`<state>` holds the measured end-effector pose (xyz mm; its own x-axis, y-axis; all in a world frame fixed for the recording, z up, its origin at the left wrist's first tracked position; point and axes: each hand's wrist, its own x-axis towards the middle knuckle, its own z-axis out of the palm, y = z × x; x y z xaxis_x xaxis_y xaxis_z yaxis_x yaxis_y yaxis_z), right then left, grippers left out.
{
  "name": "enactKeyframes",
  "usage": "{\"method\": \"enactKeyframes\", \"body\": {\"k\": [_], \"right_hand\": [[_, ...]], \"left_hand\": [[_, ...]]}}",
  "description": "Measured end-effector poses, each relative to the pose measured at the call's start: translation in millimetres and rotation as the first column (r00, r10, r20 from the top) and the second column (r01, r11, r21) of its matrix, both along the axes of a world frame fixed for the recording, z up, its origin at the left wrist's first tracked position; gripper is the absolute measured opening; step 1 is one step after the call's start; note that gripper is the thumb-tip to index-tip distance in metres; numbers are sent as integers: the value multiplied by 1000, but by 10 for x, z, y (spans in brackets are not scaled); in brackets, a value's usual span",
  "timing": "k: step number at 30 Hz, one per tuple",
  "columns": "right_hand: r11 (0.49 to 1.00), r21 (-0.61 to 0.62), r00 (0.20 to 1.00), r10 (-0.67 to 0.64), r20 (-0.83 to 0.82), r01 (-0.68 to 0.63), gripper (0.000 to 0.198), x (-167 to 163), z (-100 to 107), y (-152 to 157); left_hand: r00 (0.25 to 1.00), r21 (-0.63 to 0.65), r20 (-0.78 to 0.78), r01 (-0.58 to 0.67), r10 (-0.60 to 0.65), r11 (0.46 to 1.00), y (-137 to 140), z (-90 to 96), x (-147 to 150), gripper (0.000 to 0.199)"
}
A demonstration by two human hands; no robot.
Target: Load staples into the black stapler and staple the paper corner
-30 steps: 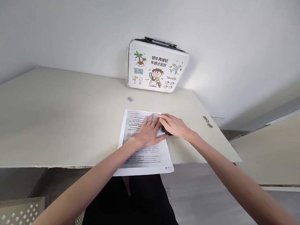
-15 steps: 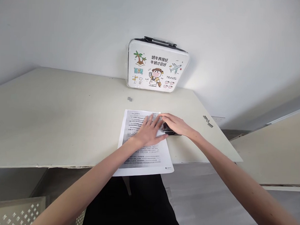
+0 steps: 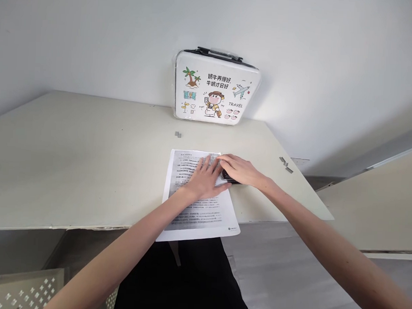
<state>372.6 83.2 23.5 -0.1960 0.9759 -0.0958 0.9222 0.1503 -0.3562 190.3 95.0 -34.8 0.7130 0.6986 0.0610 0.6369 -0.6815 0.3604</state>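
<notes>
A printed sheet of paper (image 3: 196,222) lies on the table, its lower edge hanging over the front. Flat on the paper rests my left hand (image 3: 205,181), open, with fingers spread and pressing it down. At the paper's right edge is a black stapler (image 3: 229,177), mostly hidden under my right hand (image 3: 242,169). That hand is closed over the stapler's top, its fingertips reaching the paper beside my left fingers. Whether the stapler's jaw has paper in it is hidden.
A white cartoon-printed case (image 3: 214,89) with a black handle leans against the wall. Small grey staple strips (image 3: 178,134) lie behind the paper, and more staple strips (image 3: 286,165) sit near the table's right edge. A perforated light-coloured bin (image 3: 25,292) stands below at left.
My right hand has pressed slightly lower over the stapler, covering more of it. My left hand stays flat on the paper.
</notes>
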Motion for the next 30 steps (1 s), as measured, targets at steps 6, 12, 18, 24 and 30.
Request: {"method": "enactKeyframes", "body": {"k": [6,12,18,24,30], "right_hand": [[1000,-14,998,10,64,-10,53,-48,27,-6],[998,-57,991,38,130,-31,58,-88,41,22],[998,-18,960,70,272,-67,59,-174,-32,23],[993,83,923,42,383,-79,57,-255,-152,20],[998,59,978,10,207,-23,57,-195,-74,-3]], "left_hand": [[1000,5,-11,-3,4,1000,-4,12,3,96],[1000,24,9,4,-4,1000,10,-13,-2,92],[1000,40,-3,0,0,999,-6,9,-14,94],[1000,46,-21,1,0,999,-21,23,-24,95],[1000,26,-13,-11,11,1000,-13,10,-30,96]]}}
